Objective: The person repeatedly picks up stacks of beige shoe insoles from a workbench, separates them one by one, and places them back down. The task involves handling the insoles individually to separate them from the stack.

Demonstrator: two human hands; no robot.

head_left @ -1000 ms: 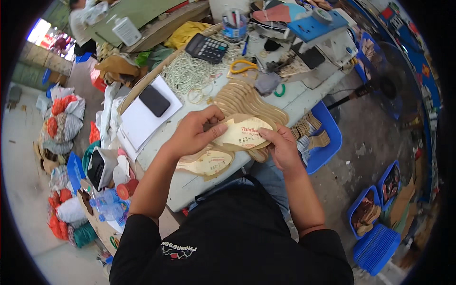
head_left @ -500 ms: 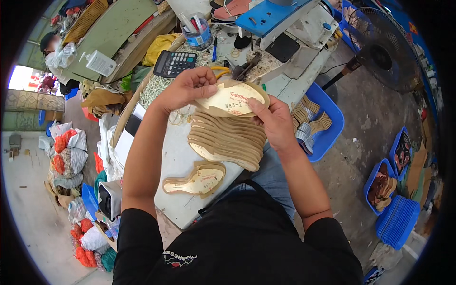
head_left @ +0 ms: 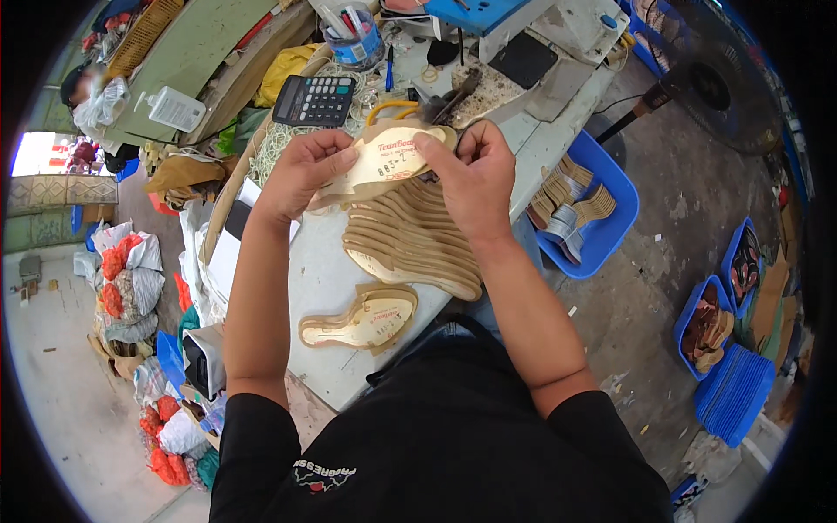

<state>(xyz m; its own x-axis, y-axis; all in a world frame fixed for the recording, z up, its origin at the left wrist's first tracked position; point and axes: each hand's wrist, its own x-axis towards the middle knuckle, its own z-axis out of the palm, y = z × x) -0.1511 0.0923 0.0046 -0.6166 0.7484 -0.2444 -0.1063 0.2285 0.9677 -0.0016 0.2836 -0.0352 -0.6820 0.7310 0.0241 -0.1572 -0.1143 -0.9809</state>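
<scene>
Between my two hands is a shoe insole [head_left: 388, 159], cream-coloured with red print and a brown edge, held up above the table. My left hand [head_left: 307, 172] pinches one end between thumb and fingers. At the other end, my right hand [head_left: 475, 174] grips it, thumb pressed on the printed face. Below lies a row of overlapping insoles [head_left: 410, 240] with brown edges. Nearer to me, a smaller pile of insoles [head_left: 362, 318] rests on the white table [head_left: 305, 288].
A calculator [head_left: 315, 100], a pen cup [head_left: 353, 39] and tangled string stand at the table's far side, beside a blue-topped machine [head_left: 479, 13]. To the right are a blue bin [head_left: 602, 240] of shoe parts and a standing fan [head_left: 702, 83]. Bagged goods [head_left: 131, 279] line the left.
Both hands have shifted left with the insole, and its angle has changed. My right thumb now presses farther in on the printed face. The piles below stay in place.
</scene>
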